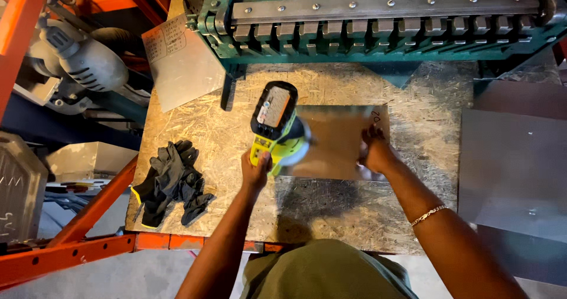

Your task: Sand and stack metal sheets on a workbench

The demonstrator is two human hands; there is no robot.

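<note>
Left hand wraps the grip of a yellow-green cordless sander, pad on the sheet-metal plate. Right hand presses flat on the plate's right edge. Plate lies mid OSB benchtop; black gloves left, green sheet-metal brake behind, orange racking alongside.

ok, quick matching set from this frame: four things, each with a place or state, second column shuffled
Things:
1. drill
2. gloves
3. metal sheet
4. brake

Places or states:
A. lying loose at the board's left edge
B. pinned flat under the right hand
C. gripped in the left hand
D. along the far edge of the board, green

Pairs: 1-C, 2-A, 3-B, 4-D
</note>
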